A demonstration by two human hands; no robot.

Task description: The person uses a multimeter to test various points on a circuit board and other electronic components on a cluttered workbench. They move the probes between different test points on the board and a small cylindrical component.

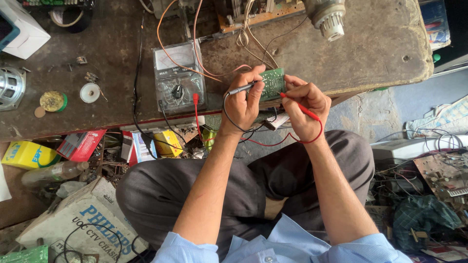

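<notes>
My left hand (242, 100) grips a black test probe (240, 89) and also steadies a small green circuit board (273, 82) at the workbench's front edge. My right hand (305, 107) pinches a red test probe (301, 109), its tip touching the board's lower right side. Black and red leads loop under my wrists back to an analog multimeter (177, 78) lying face up to the left of my hands. I sit cross-legged in grey trousers below the bench.
On the dark workbench (375, 53) sit a solder spool (90, 92), a yellow-green tape roll (53, 101), a circuit chassis with wires (248, 14) and a grey lamp-like part (327, 17). Boxes, a plastic bottle (51, 173) and scrap boards crowd the floor on both sides.
</notes>
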